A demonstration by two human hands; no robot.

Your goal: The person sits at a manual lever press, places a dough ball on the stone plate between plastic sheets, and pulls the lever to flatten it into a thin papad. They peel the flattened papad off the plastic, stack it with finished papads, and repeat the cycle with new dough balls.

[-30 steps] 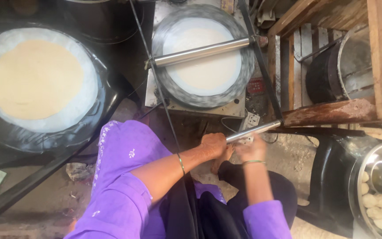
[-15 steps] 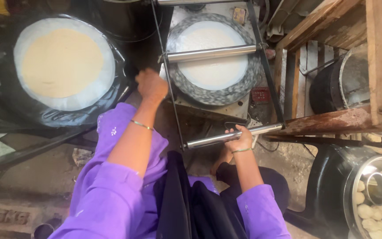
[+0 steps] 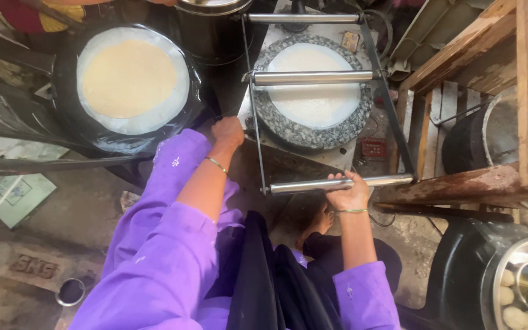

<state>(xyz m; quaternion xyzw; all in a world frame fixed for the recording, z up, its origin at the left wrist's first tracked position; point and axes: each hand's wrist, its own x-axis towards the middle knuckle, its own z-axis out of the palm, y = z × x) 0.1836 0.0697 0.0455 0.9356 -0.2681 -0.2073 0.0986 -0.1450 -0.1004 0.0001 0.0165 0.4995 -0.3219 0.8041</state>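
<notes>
A thin white round of flattened dough (image 3: pixel 313 95) is lying spread wide on the speckled grey stone disc (image 3: pixel 305 131), under the steel roller bar (image 3: pixel 311 77) of a metal frame press. The right hand (image 3: pixel 348 194) is clenching the steel handle bar (image 3: pixel 337 183) at the frame's near end; the left hand (image 3: pixel 228 132) is closing on the frame's left rail (image 3: pixel 253 110). The pressing looks nearly finished, and the sheet is waiting to be lifted off. A tan flatbread (image 3: pixel 128 78) is cooking on the black round griddle (image 3: pixel 68 116) to the left. Pale dough balls (image 3: pixel 514 305) are sitting in a steel tin, cut off at the lower right.
</notes>
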